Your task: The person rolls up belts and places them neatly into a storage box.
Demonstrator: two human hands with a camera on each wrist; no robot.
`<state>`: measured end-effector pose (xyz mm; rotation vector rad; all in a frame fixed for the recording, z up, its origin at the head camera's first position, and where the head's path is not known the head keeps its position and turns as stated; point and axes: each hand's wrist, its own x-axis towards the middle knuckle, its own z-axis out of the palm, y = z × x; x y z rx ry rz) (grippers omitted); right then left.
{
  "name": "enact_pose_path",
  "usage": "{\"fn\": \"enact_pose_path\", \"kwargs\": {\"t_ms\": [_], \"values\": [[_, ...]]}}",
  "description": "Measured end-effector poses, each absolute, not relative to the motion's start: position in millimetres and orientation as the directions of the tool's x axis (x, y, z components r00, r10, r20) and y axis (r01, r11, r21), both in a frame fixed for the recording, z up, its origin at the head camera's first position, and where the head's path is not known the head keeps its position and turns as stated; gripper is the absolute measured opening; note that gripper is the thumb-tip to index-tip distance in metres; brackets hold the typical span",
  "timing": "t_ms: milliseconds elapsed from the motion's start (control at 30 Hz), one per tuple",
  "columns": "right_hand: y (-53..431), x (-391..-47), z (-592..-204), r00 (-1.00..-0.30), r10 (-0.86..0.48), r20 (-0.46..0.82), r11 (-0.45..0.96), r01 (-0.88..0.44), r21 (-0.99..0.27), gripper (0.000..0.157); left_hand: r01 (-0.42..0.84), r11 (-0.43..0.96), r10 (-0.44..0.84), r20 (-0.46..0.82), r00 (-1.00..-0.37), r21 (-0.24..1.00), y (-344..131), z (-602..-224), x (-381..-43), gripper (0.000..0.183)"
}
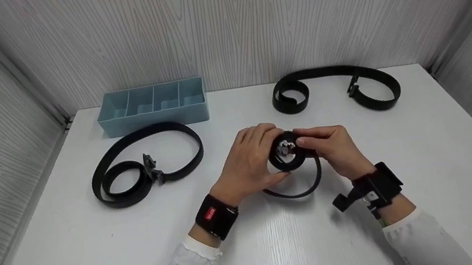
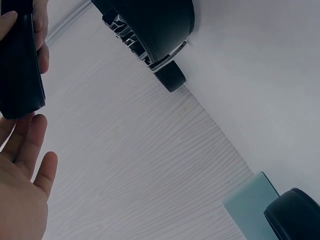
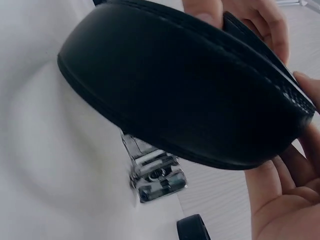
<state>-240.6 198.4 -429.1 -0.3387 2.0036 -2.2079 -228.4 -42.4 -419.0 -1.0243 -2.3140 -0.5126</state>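
In the left hand, widely curled, and right hand (close pinch), a coiled black belt.

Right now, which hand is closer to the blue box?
Left. The left hand is in front of the box, off to its right; the right hand is farther right, past the left hand.

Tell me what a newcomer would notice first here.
Probably the coiled black belt, held centrally by the left hand and right hand, a shiny buckle showing within its ring. A second belt lies looped at the left, a third belt at the back right. Behind the second belt stands a four-compartment blue tray.
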Motion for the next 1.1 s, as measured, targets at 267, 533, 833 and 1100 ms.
{"fn": "enact_pose_path", "kwargs": {"t_ms": [267, 533, 833, 1100], "values": [[201.6, -240.9, -428.2, -0.948, -0.314, 0.05, -0.019, -0.046, -0.999, 0.038, 0.773, 0.625, 0.576, 0.605, -0.55, 0.107, -40.0, -421.9, -227.7, 0.08], [191.7, -237.4, -428.2, -0.968, -0.243, 0.056, -0.122, -0.027, -0.992, 0.041, 0.742, 0.668, 0.518, 0.676, -0.524, 0.064, -38.7, -421.8, -228.3, 0.078], [186.0, -235.4, -430.1, -0.966, -0.241, 0.089, -0.172, -0.048, -0.984, 0.036, 0.687, 0.725, 0.449, 0.721, -0.527, 0.051, -40.0, -422.8, -230.4, 0.088], [196.0, -239.3, -427.7, -0.955, -0.287, 0.073, -0.122, -0.039, -0.992, 0.044, 0.734, 0.677, 0.525, 0.663, -0.533, 0.053, -42.4, -419.5, -228.8, 0.091]]}}
